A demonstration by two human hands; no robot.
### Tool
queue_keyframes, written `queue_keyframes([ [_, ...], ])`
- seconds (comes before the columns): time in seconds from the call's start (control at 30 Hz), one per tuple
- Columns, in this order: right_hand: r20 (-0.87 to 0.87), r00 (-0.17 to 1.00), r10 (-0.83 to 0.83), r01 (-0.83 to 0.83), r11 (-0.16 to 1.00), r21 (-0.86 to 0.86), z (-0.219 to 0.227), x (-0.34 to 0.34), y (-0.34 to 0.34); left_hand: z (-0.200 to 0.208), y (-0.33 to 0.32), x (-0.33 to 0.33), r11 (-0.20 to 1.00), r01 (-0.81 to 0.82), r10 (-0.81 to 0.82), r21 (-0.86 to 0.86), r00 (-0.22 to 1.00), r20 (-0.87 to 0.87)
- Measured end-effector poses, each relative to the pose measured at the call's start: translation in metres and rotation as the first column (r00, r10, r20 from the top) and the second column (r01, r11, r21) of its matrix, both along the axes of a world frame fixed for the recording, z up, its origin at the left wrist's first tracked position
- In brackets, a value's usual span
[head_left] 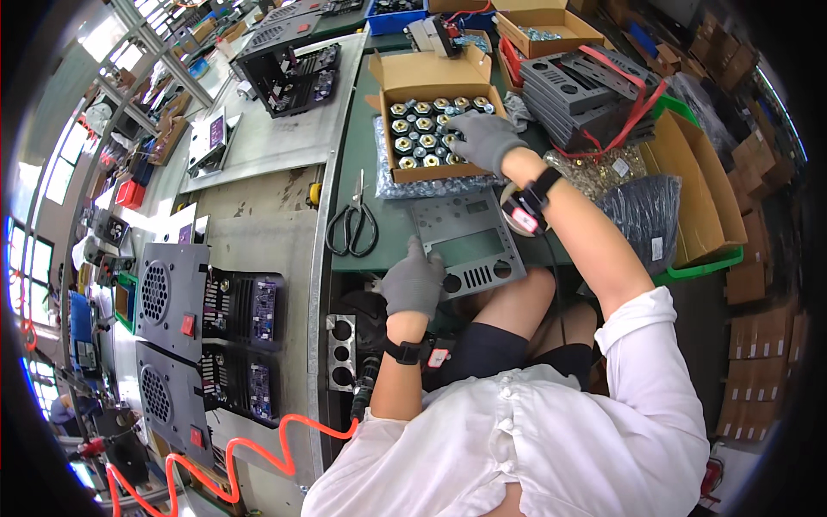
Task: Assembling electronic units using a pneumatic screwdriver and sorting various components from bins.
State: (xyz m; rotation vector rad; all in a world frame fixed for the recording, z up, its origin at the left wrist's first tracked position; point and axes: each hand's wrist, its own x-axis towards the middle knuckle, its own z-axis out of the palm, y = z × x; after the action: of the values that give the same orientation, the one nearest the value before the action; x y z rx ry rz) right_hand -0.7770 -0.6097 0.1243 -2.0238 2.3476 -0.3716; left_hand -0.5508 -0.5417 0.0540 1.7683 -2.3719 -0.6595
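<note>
A grey sheet-metal panel [469, 246] with a rectangular window, slots and round holes lies tilted at the green bench's near edge, above my lap. My left hand [413, 280], in a grey glove, grips its left side, thumb and fingers on the edge. My right hand [487, 140], gloved too, reaches into an open cardboard box [444, 172] of hexagonal metal fittings [424, 124] with brass-coloured centres. Its fingers are bent down among the fittings on the right side; what they hold is hidden. Black-handled scissors [352, 228] lie left of the panel.
Stacked grey panels [573, 95] with a red strap stand right of the box. A roll of tape [519, 215] lies by my right wrist. On the left, a metal conveyor carries black device housings [245, 314]. An orange coiled hose [284, 448] crosses the lower left.
</note>
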Motion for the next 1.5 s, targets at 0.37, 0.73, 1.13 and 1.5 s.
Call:
queue_keyframes([
  [0.37, 0.176, 0.984, -0.029, -0.025, 0.954, 0.299, 0.001, -0.005, -0.045, 0.045, 0.004, 0.012, 0.986, -0.152, 0.077, -0.067, 0.774, -0.628],
  [0.73, -0.071, 0.994, -0.087, 0.103, 0.957, 0.270, -0.006, -0.001, -0.042, 0.033, 0.031, 0.002, 0.925, 0.081, 0.346, 0.370, 0.222, -0.912],
  [1.13, -0.266, 0.944, 0.195, -0.176, 0.980, 0.094, -0.006, -0.014, 0.047, 0.038, -0.083, -0.033, 0.887, 0.014, -0.158, -0.462, 0.949, -0.273],
  [1.5, -0.175, 0.957, 0.230, -0.198, 0.963, 0.181, 0.001, -0.045, 0.041, 0.048, -0.088, -0.042, 0.919, 0.059, -0.198, -0.390, 0.924, -0.326],
])
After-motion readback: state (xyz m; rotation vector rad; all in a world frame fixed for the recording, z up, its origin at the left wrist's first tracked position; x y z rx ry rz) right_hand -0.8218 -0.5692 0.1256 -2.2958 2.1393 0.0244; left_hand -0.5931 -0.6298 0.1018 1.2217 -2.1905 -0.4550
